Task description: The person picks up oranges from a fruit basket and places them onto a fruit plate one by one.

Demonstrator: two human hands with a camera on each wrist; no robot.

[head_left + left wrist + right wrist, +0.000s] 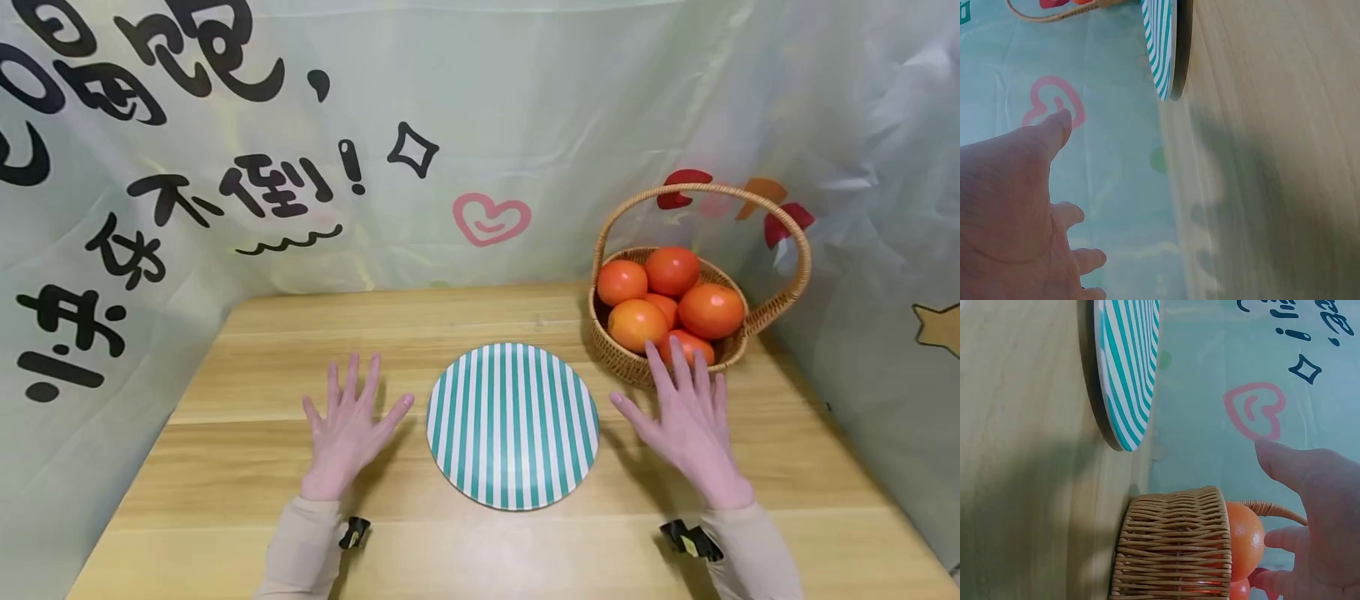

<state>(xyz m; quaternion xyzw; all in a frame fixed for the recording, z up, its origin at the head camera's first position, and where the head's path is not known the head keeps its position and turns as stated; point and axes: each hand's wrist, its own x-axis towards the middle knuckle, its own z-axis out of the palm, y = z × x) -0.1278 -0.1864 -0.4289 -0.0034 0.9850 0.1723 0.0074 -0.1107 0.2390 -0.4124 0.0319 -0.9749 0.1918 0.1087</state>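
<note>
Both hands hover over the table with fingers spread and nothing in them. My left hand is left of a round board with green and white stripes. To the board's right, my right hand has its fingertips overlapping the near rim of a wicker basket in the head view. Inside the basket lie several round orange-red fruits, and a tall handle arches over them. In the right wrist view, an orange fruit shows above the basket's rim, close to the fingers.
The wooden table carries the board at its middle and the basket at its back right. A printed cloth with black writing and a pink heart hangs behind the table and along both sides. Each wrist wears a small black device.
</note>
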